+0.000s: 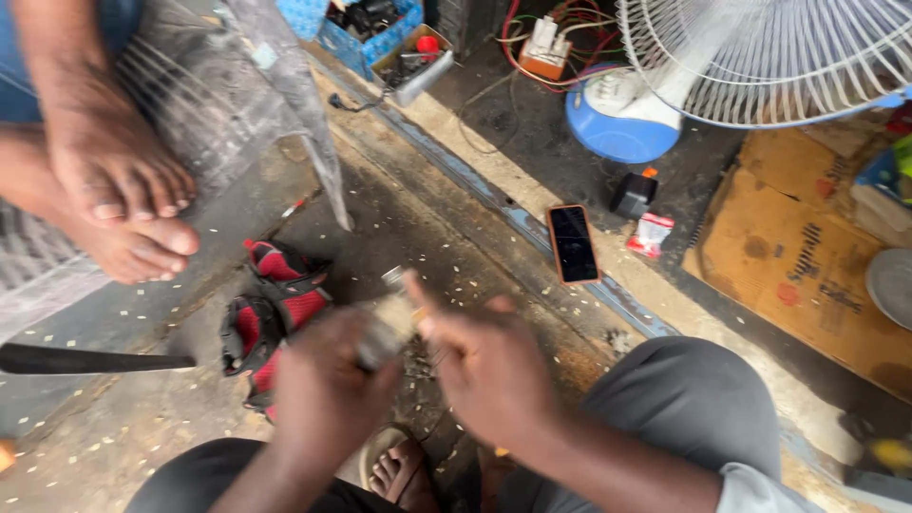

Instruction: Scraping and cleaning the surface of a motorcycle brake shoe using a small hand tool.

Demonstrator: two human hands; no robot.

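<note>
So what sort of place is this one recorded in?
Probably a small floor-level repair workshop. The left hand and right hand work a blurred metal part over a gritty concrete floor, with a tangle of wires and boxes of parts nearby.

Two hands at lower centre: left hand (pixel 323 389), right hand (pixel 489 366). One blurred metal part (pixel 385 332) between them. Two bare feet (pixel 119 166) of another person, upper left. Two red-black sandals (pixel 271 318), left of centre. One phone (pixel 573 244), centre. One fan (pixel 760 57), upper right. One cardboard sheet (pixel 798 256), right. One small red packet (pixel 651 235).
</note>
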